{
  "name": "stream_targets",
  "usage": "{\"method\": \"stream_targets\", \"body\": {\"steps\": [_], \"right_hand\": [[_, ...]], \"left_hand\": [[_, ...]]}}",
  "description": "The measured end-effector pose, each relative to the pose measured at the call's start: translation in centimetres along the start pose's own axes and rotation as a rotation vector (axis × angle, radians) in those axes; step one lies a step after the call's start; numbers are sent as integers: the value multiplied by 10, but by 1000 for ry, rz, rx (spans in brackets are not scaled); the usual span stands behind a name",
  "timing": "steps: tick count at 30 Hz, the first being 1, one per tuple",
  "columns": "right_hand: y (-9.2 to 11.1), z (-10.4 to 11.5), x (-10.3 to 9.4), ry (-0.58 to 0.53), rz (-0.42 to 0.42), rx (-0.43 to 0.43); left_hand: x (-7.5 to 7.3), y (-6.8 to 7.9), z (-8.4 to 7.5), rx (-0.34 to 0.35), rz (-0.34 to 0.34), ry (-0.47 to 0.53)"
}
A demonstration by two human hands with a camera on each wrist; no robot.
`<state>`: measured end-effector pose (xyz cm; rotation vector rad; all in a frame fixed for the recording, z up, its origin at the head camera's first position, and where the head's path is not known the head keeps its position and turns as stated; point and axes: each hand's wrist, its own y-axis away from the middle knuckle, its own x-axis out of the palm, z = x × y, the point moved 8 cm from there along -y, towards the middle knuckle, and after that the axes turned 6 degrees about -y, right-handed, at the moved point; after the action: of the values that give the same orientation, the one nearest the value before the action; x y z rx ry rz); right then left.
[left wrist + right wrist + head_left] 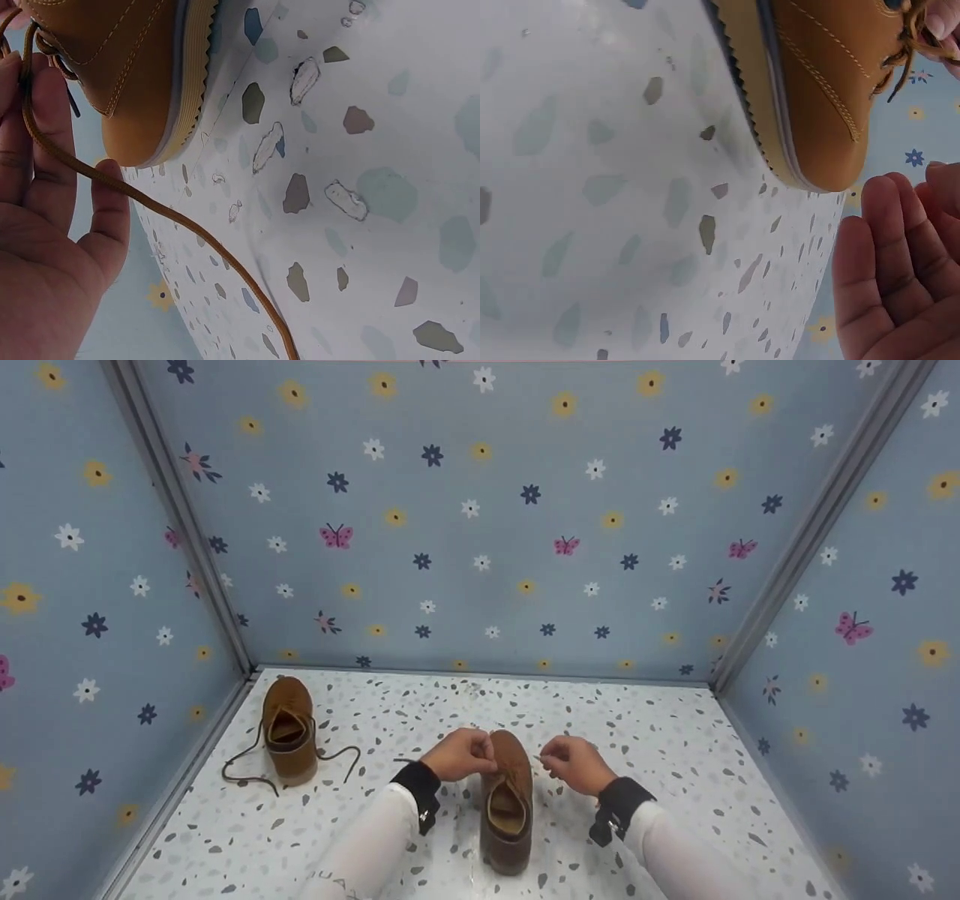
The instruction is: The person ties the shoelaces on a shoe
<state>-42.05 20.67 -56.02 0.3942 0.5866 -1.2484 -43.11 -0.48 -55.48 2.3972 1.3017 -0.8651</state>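
A brown lace-up shoe (507, 810) stands on the speckled floor, toe pointing away, between my two hands. My left hand (459, 754) is at its laces and pinches a brown shoelace (161, 210), whose long tail trails across the palm to the floor. To the right of the toe is my right hand (576, 765), apart from the shoe, with its fingers loosely bent. In the right wrist view no lace shows between its fingers (889, 232); the thumb is partly cut off. The knotted laces (907, 45) show at the shoe's front.
A second brown shoe (289, 735) stands at the left on the white speckled floor (637, 840), its loose laces (244, 776) spread to both sides. Blue floral panels (480, 600) with grey edge strips (817, 510) enclose the floor at the back and sides.
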Motion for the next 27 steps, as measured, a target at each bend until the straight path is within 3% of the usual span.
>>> {"method": "stream_targets", "body": {"steps": [5, 12, 16, 20, 27], "right_hand": [[-14, 1, 8, -53, 52, 59], [-28, 6, 30, -13, 191, 98], [-30, 2, 41, -1, 251, 188], [-31, 0, 45, -13, 270, 247], [-31, 5, 48, -45, 272, 233]], "left_hand": [[-1, 2, -2, 17, 1, -10], [-1, 2, -1, 4, -8, -29], [-1, 3, 1, -9, -14, -33], [-1, 3, 2, -12, -15, -30], [-1, 3, -1, -16, -21, -34]]}}
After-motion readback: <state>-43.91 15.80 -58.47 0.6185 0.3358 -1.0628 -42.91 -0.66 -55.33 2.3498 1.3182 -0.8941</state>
